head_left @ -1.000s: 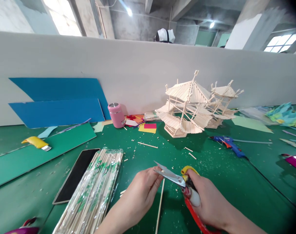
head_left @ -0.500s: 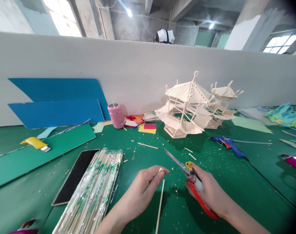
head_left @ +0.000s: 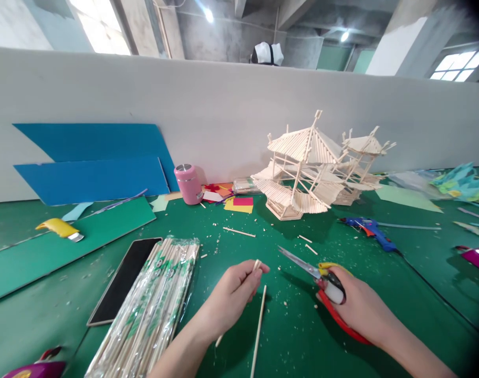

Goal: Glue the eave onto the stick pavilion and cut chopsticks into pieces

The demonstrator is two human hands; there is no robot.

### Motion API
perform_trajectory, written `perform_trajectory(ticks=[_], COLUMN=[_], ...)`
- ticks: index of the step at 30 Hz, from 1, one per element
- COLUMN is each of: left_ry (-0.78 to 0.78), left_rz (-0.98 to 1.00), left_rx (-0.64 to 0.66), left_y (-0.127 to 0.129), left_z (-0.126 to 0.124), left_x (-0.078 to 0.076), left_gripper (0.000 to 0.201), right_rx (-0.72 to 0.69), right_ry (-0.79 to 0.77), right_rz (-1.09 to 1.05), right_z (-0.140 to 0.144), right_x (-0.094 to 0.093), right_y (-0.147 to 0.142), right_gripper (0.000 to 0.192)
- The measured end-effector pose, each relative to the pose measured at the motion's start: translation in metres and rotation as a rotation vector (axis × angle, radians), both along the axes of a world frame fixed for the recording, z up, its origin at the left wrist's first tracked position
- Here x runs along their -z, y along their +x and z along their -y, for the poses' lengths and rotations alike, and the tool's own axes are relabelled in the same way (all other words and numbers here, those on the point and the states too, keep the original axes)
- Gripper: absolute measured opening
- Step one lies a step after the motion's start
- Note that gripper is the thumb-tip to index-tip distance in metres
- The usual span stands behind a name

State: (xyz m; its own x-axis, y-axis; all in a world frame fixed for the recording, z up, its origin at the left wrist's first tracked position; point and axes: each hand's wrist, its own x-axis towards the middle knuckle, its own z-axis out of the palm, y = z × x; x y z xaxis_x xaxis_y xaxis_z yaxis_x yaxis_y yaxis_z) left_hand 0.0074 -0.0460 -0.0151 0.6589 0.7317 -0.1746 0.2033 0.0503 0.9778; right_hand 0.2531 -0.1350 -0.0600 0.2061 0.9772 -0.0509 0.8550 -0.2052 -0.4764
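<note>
Far left on the green worktop (head_left: 401, 283): a yellow-handled knife (head_left: 59, 229) lying on a green sheet (head_left: 46, 252); two blue boards (head_left: 93, 168) lean against the white partition behind. Next right, a dark phone (head_left: 123, 278) lies flat, touching a plastic-wrapped bundle of bamboo sticks (head_left: 153, 310). A pink canister (head_left: 188, 184) stands upright near the partition, coloured paper scraps (head_left: 239, 205) just beside it.

Centre: left hand (head_left: 231, 299) raised over the worktop, fingers (head_left: 255, 273) pinched together on a short stick (head_left: 257, 264); its lower end shows below the hand. A longer loose stick (head_left: 258, 328) lies on the worktop just right of that hand; whether it touches the hand, cannot tell. Sawdust and cut stubs scattered around.

Right of centre: right hand (head_left: 361, 310) wrapped closed around the red handles of the scissors (head_left: 322, 278), blades together, tip pointing left toward the left hand, apart from it.

Behind: stick-built pavilion model (head_left: 310, 168) standing near the partition. Right of it, a blue glue gun (head_left: 367, 231) lies on the worktop.
</note>
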Motion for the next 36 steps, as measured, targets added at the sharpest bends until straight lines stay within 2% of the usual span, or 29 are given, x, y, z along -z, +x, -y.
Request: perform_trajectory(ticks=[5, 8, 11, 14, 18, 21, 26, 30, 36], left_ry=[0.415, 0.502, 0.545, 0.597, 0.699, 0.785, 0.894, 0.95, 0.936], left_rz=[-0.269, -0.321, -0.331, -0.331, -0.343, -0.355, -0.381, -0.441, -0.416], left_rx=[-0.071, -0.104, -0.131, -0.188, -0.364, -0.43, -0.442, -0.455, -0.458], left_y=[0.005, 0.008, 0.011, 0.008, -0.005, -0.019, -0.034, -0.037, -0.033], left_z=[-0.006, -0.007, -0.004, 0.0, -0.001, -0.003, -0.003, -0.001, 0.003], left_x=[0.024, 0.038, 0.048, 0.053, 0.059, 0.067, 0.079, 0.081, 0.081], left_gripper=[0.031, 0.02, 0.02, 0.022, 0.025, 0.023, 0.021, 0.022, 0.021], right_rx=[-0.012, -0.014, -0.038, -0.156, -0.377, -0.495, -0.637, -0.714, -0.655], right_ry=[0.083, 0.16, 0.246, 0.34, 0.311, 0.274, 0.218, 0.198, 0.232], right_rz=[0.291, 0.401, 0.352, 0.196, -0.028, -0.143, -0.187, -0.151, -0.165], right_z=[0.013, 0.018, 0.016, 0.004, -0.016, -0.028, -0.034, -0.034, -0.036], right_x=[0.019, 0.016, 0.005, -0.003, -0.002, 0.006, 0.018, 0.022, 0.024], right_y=[0.038, 0.045, 0.029, -0.003, -0.05, -0.074, -0.08, -0.076, -0.084], right_gripper=[0.037, 0.042, 0.035, 0.028, 0.024, 0.022, 0.026, 0.017, 0.018])
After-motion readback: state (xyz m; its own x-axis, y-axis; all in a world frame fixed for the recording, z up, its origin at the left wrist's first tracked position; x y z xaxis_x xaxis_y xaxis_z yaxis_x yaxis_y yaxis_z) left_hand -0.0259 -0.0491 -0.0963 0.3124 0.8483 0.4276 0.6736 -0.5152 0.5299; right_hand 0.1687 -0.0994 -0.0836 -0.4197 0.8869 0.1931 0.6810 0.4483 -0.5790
